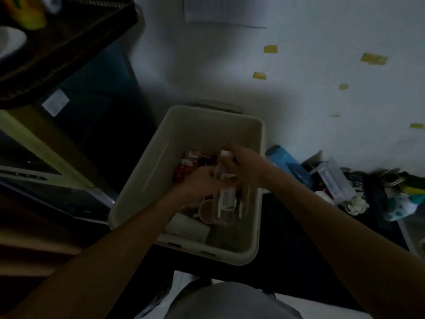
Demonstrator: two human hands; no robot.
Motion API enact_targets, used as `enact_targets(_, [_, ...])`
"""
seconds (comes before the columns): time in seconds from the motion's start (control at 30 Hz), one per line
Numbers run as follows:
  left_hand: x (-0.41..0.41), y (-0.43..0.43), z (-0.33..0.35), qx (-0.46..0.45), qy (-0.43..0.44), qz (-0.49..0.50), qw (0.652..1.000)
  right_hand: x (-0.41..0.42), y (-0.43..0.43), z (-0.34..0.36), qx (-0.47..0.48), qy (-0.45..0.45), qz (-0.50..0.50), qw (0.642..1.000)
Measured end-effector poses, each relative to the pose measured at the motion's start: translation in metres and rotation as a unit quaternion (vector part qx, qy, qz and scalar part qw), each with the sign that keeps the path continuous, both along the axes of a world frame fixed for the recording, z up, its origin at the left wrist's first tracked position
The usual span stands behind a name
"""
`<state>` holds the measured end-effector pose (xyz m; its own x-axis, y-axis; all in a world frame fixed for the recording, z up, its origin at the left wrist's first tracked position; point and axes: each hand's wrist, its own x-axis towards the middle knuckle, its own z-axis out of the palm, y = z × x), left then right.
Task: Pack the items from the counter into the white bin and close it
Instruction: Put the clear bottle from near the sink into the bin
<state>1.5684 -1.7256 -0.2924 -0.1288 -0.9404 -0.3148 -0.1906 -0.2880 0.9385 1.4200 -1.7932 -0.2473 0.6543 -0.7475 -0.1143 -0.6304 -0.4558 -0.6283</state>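
Midway through packing. Holding a clear bottle (224, 196) upright over the white bin (147, 171) at frame centre, right hand (243, 166) wrapped round the neck just under the white cap, left hand (200, 183) curled on the body from 9 o'clock. Already inside: red packets (187, 165) at 11 o'clock of the bottle, paper cups (207, 211) at 7 o'clock. Out on the counter at 3 o'clock — a blue box (286, 163), a clear container (333, 180), blurred clutter. Next, probably: lower the bottle into the bare corner at 5 o'clock, let go, reach right for the rest. No lid on yet.
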Motion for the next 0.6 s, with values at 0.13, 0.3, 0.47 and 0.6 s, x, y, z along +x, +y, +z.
enact_targets(0.13, [0.01,0.0,-0.016,0.033,-0.018,-0.076,0.996,0.009,0.011,-0.021,-0.009,0.073,0.004,0.997])
enact_targets(0.3, [0.01,-0.002,-0.035,0.08,-0.092,-0.133,0.984,0.022,0.02,-0.046,0.019,0.203,-0.008,0.979])
enact_targets(0.47, [0.009,-0.008,-0.056,0.086,-0.178,-0.23,0.953,0.034,0.024,-0.067,0.033,0.299,0.019,0.954])
enact_targets(0.6, [0.009,-0.007,-0.067,0.058,-0.229,-0.307,0.922,0.04,0.03,-0.091,0.006,0.354,0.024,0.935])
